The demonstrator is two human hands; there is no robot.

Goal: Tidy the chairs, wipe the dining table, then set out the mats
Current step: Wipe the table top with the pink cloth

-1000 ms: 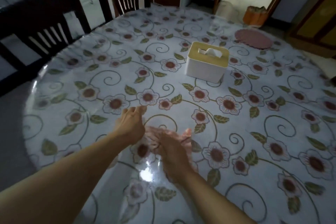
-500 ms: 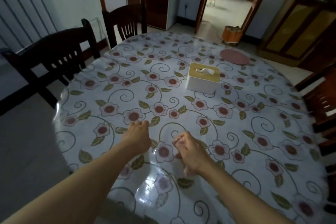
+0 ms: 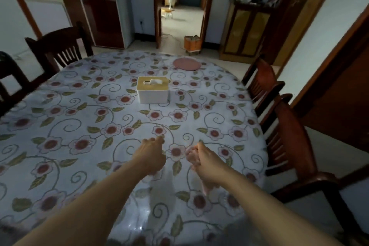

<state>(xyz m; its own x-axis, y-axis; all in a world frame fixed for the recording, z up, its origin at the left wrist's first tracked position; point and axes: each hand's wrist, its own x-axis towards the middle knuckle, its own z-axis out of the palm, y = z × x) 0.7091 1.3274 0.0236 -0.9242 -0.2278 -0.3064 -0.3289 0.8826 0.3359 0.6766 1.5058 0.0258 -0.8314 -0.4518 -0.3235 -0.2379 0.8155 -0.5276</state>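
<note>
Right hand (image 3: pixel 207 166) clamped on a pink cloth (image 3: pixel 192 157), bunched in the fist over the dining table (image 3: pixel 60 126) near its near edge; left hand (image 3: pixel 151 156) just beside it, fingers curled, holding nothing visible; round pink mat (image 3: pixel 186 64) at the far edge; tissue box (image 3: pixel 152 90) mid-table; chairs (image 3: pixel 279 126) along the right edge and the far-left edge.

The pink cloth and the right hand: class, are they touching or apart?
Touching. The head view shows the right hand with fingers curled round the pink cloth, which bunches out of the fist.
</note>
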